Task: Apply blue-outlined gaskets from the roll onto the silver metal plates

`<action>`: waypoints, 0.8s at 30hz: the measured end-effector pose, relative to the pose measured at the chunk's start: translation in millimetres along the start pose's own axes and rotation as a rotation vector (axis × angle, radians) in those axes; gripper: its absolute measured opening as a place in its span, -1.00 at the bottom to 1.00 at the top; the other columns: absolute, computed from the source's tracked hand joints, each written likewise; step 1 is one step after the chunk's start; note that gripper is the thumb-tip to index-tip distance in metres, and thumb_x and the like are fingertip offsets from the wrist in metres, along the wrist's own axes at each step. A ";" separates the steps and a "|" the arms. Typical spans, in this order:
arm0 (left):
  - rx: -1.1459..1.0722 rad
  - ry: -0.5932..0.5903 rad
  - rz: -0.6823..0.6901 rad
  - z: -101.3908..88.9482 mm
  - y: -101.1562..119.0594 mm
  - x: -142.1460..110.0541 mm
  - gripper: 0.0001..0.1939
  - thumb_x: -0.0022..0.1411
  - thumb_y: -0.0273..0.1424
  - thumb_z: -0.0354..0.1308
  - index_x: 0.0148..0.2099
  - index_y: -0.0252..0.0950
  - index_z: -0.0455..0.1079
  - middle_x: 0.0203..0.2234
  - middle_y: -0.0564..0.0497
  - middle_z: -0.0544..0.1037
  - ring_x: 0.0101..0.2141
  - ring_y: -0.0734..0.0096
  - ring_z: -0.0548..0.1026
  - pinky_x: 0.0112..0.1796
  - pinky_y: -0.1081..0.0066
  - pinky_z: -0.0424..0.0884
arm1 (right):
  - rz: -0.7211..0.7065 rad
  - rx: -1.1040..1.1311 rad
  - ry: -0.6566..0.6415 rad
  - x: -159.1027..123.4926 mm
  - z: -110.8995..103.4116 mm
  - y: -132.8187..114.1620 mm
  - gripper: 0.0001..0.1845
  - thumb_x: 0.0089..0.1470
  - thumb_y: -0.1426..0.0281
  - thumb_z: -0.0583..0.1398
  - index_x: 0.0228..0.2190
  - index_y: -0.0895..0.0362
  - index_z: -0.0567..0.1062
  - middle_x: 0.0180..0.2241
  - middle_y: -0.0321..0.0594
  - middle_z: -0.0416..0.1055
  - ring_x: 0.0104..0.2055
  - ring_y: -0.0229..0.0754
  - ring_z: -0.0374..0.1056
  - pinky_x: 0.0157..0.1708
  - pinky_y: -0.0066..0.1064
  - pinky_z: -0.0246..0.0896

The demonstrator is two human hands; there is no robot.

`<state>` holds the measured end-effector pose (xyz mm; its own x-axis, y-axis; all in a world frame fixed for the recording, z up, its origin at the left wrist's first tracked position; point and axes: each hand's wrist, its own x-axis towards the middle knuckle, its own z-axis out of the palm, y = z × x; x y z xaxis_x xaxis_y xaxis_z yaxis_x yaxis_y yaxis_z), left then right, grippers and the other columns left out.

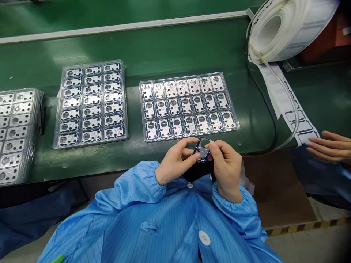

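Left hand point(174, 160) and right hand point(225, 166) gripping a small metal plate point(202, 149) between fingertips, held over the near edge of the green table point(82, 162), just near a clear tray point(142, 109) of similar plates

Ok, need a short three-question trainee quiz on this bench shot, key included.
1. True or false: the left hand and right hand both hold the small metal plate.
2. How many rows of parts does the clear tray nearest the hands have? A) two B) three C) five
3. What feeds out of the white roll at upper right?

Key: 1 true; 2 B; 3 a white strip with dark outlined shapes.
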<state>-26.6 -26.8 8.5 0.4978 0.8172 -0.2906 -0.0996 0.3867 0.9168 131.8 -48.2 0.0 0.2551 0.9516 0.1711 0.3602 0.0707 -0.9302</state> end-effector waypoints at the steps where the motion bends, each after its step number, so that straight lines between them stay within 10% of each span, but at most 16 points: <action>1: -0.001 -0.014 -0.003 -0.1 0.4 0.0 -0.48 0.23 -0.27 0.24 0.17 -0.30 0.22 -0.53 0.10 0.48 -0.54 0.54 0.37 -0.49 0.50 0.21 | 0.001 0.018 0.000 -0.4 0.2 -0.2 -0.69 0.24 0.24 0.17 -0.49 0.11 0.49 -0.60 -0.38 0.28 -0.56 -0.33 0.19 -0.55 -0.45 0.10; 7: 0.008 0.024 0.102 -1.6 10.3 3.8 -0.64 0.15 -0.30 0.31 -0.05 -0.33 0.39 -0.26 -0.04 0.55 -0.26 0.42 0.50 -0.21 0.43 0.41 | -0.078 0.017 -0.071 -3.3 0.1 -2.1 -0.66 0.24 0.30 0.17 -0.57 0.12 0.39 -0.60 -0.39 0.24 -0.55 -0.33 0.16 -0.53 -0.44 0.07; 13: 0.031 0.056 0.147 -1.6 14.3 5.2 -0.65 0.23 -0.15 0.20 -0.39 -0.35 0.38 -0.50 0.02 0.49 -0.42 0.48 0.44 -0.32 0.44 0.39 | -0.167 0.073 -0.223 -7.1 -0.5 -1.5 -0.69 0.24 0.35 0.16 -0.55 0.12 0.40 -0.57 -0.36 0.27 -0.53 -0.33 0.18 -0.53 -0.44 0.08; 19: 0.103 0.078 0.141 -4.3 12.5 2.4 -0.61 0.21 -0.09 0.21 -0.41 -0.35 0.38 -0.52 0.05 0.46 -0.44 0.50 0.41 -0.33 0.46 0.38 | -0.118 0.045 -0.172 -10.1 3.3 -4.5 -0.71 0.23 0.34 0.18 -0.54 0.10 0.40 -0.55 -0.35 0.30 -0.50 -0.31 0.21 -0.48 -0.44 0.10; 24: 0.236 -0.122 0.116 -16.2 33.2 -5.3 -0.71 0.27 -0.19 0.17 -0.27 -0.35 0.44 -0.39 -0.01 0.56 -0.34 0.45 0.50 -0.25 0.45 0.42 | -0.088 0.103 -0.215 -11.0 3.3 -5.8 -0.69 0.26 0.29 0.15 -0.52 0.09 0.41 -0.57 -0.38 0.24 -0.53 -0.35 0.17 -0.51 -0.48 0.09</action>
<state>-46.5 -11.3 36.0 0.5964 0.7869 -0.1582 0.0347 0.1717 0.9845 123.9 -58.2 2.4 0.0266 0.9814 0.1900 0.2761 0.1755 -0.9450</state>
